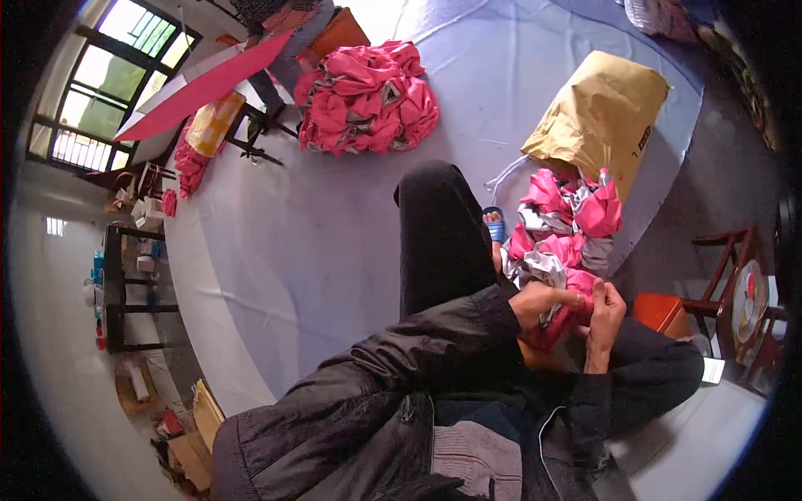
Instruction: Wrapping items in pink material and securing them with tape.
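Note:
Both hands meet over my lap on a pink and grey cloth piece [561, 321]. My left hand [541, 302] grips its upper edge with the fingers curled. My right hand [605, 316] pinches the same piece from the right side. Just beyond my hands lies a loose heap of the same pink and grey cloth pieces [561, 227], spilling from a brown paper sack [600, 113]. My black-trousered leg [441, 235] stretches forward to the left of that heap, with a blue sandal [496, 224] at its end.
A large pile of pink cloth pieces [368, 98] sits farther away on the pale blue floor sheet [292, 250]. A red board [209, 83] leans at the upper left near a window. A wooden chair [735, 292] and an orange stool [662, 312] stand at the right.

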A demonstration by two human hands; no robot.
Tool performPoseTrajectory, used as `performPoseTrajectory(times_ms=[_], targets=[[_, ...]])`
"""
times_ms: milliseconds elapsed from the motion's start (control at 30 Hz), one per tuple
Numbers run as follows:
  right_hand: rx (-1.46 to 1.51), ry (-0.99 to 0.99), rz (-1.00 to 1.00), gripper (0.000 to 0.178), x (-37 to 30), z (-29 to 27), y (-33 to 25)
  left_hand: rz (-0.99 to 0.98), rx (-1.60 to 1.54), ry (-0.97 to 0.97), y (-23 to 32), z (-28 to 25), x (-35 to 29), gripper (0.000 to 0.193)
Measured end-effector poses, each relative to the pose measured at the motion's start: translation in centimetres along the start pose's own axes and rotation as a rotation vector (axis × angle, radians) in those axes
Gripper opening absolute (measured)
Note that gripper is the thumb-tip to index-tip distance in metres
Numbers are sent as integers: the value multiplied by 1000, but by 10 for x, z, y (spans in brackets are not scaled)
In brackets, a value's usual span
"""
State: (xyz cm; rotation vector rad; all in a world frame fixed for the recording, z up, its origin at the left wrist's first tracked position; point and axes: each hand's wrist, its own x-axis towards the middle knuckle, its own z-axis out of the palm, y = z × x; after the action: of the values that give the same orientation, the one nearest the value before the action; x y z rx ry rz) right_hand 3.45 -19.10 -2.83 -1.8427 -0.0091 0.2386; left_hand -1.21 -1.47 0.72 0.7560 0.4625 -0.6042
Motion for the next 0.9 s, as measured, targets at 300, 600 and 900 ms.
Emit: performPoseTrajectory(times_ms=[300, 600, 900], targets=[[176, 128, -81, 42, -7, 10, 0, 228, 215, 219, -28, -10, 24, 21], [-90, 73, -164, 32, -18, 13, -20, 319, 246, 269, -50, -23, 46, 31], [-200, 160, -131, 30, 5, 9, -30, 125, 139, -34, -13, -12, 23, 14]])
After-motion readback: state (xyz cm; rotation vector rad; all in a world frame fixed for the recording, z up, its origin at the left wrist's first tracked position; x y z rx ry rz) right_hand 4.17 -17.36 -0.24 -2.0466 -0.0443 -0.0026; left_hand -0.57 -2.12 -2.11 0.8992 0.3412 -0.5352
